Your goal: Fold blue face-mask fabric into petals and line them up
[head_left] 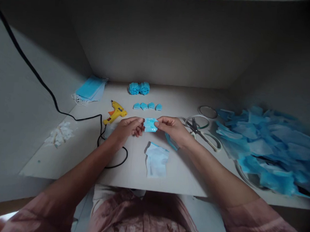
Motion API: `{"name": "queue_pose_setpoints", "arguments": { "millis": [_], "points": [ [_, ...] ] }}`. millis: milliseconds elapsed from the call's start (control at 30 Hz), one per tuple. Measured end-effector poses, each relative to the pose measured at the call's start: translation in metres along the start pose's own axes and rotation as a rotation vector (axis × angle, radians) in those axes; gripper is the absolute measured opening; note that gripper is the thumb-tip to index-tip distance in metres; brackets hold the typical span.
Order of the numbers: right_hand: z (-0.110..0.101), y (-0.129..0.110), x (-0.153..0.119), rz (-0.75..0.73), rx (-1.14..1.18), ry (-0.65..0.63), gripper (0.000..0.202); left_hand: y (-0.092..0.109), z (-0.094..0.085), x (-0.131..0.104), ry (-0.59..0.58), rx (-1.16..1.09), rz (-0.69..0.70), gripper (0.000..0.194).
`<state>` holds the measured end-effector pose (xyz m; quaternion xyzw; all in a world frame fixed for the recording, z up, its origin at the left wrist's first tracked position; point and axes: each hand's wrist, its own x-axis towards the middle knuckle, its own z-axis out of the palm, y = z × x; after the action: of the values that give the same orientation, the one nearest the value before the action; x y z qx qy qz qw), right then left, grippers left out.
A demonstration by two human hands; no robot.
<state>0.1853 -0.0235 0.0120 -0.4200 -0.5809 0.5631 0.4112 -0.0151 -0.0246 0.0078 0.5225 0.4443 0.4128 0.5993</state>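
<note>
A small blue fabric piece [150,125] is held up between both hands over the middle of the table. My left hand [132,127] pinches its left edge, and my right hand [170,127] pinches its right edge with the thumb on top. Just below lies a pale blue cut piece [156,161] on the table. Behind the hands, several small folded blue pieces [147,106] stand in a row. Farther back sit two rolled blue rosettes [139,88]. A narrow blue strip [171,141] lies partly under my right hand.
A yellow glue gun [115,112] with a black cable lies left of centre. Blue masks [90,88] are stacked at the back left, white scraps [60,134] nearer. Scissors [202,134] and rings [207,112] lie right, beside a large heap of blue fabric [271,147]. Walls enclose the table [70,163].
</note>
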Motion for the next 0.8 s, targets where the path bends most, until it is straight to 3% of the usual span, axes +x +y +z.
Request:
{"name": "queue_pose_setpoints", "arguments": {
  "millis": [167, 500, 667, 800],
  "points": [
    [0.001, -0.001, -0.001, -0.015, -0.009, -0.035, 0.027, 0.002, 0.003, -0.003, 0.006, 0.148, 0.048, 0.022],
    [0.005, 0.004, -0.002, -0.021, -0.085, -0.069, 0.033, -0.001, 0.004, -0.004, -0.028, 0.194, 0.087, 0.018],
    [-0.002, 0.006, 0.002, 0.011, 0.025, -0.104, 0.027, 0.001, 0.002, -0.002, 0.039, 0.19, 0.083, 0.015],
    [-0.003, 0.008, 0.005, -0.019, 0.054, -0.047, 0.032, 0.006, -0.005, -0.001, 0.074, 0.193, 0.116, 0.019]
  ]
}}
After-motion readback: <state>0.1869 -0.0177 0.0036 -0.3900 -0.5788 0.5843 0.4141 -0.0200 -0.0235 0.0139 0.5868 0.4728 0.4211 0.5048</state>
